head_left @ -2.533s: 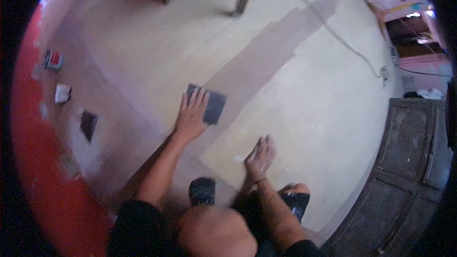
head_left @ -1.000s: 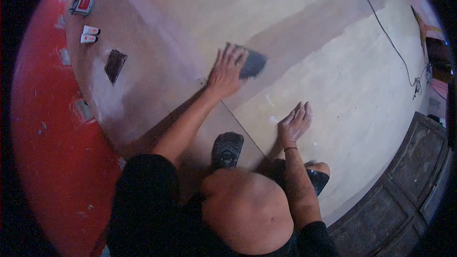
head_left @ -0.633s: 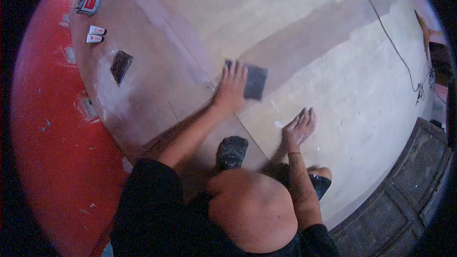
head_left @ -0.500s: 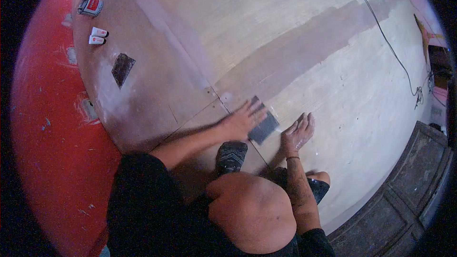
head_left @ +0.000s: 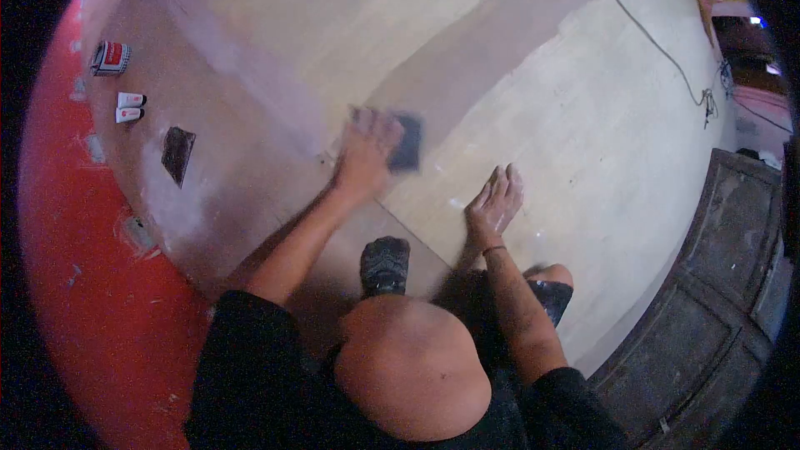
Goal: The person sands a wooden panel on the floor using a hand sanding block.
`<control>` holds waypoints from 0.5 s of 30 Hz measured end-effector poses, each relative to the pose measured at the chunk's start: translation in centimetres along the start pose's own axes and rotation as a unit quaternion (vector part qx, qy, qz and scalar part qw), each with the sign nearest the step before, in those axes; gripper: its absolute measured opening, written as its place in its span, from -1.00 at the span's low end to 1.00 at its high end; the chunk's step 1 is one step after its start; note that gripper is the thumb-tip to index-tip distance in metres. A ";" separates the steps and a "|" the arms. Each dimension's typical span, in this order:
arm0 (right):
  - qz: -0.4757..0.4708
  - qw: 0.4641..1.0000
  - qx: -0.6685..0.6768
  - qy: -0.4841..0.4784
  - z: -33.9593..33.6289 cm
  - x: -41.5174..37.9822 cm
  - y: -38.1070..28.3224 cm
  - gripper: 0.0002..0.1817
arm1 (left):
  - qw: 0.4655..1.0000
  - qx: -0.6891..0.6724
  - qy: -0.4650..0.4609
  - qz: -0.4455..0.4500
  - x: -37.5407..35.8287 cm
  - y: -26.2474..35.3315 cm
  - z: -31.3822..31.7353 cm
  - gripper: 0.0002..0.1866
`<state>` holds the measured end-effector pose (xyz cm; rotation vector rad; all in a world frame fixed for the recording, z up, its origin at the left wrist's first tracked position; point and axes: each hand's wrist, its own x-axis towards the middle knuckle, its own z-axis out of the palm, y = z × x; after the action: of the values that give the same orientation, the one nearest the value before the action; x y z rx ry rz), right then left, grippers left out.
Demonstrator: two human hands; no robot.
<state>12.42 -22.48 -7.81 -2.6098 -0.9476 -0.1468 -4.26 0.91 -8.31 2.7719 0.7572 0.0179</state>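
Observation:
My left hand (head_left: pixel 365 152) presses flat on a dark sheet of sandpaper (head_left: pixel 407 143) lying on a big wooden panel (head_left: pixel 542 117) on the floor. The hand and sheet are blurred with motion, near a seam between boards and the edge of a darker stripe. My right hand (head_left: pixel 495 202) rests flat on the pale wood with fingers spread, holding nothing. I crouch over the panel, with my bare knee (head_left: pixel 417 367) and a dark shoe (head_left: pixel 384 264) below the hands.
A second dark sandpaper sheet (head_left: pixel 177 153), two small white tubes (head_left: pixel 129 107) and a red-and-white tin (head_left: pixel 111 57) lie at the panel's left. The red floor (head_left: pixel 75 300) borders it. A cable (head_left: pixel 658 46) runs at top right. A dark wooden door panel (head_left: pixel 708 283) lies right.
My left hand has slid the sandpaper away from me and up the board, from beside my right hand to farther out. My right hand stays planted. The view shifted a little.

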 end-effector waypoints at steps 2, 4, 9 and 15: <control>0.009 1.000 -0.012 -0.016 -0.1 -0.5 0.0 -0.54 | 0.942 -0.070 -0.129 0.301 -3.2 3.1 2.0 -0.15; 0.010 1.000 -0.005 -0.009 0.4 -0.4 0.3 -0.54 | 0.915 -0.146 -0.185 0.329 -1.0 2.0 -0.1 -0.10; 0.015 1.000 0.006 -0.019 0.2 -0.7 0.5 -0.49 | 0.988 0.014 -0.061 0.138 1.8 2.1 0.2 -0.13; 0.005 1.000 -0.003 0.009 0.5 -0.6 0.3 -0.54 | 0.987 -0.036 -0.075 0.136 4.2 -0.9 -1.8 -0.18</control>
<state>12.18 -22.91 -8.46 -2.6143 -0.9295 -0.1705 -1.22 4.22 -7.04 2.7467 0.3314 -0.1083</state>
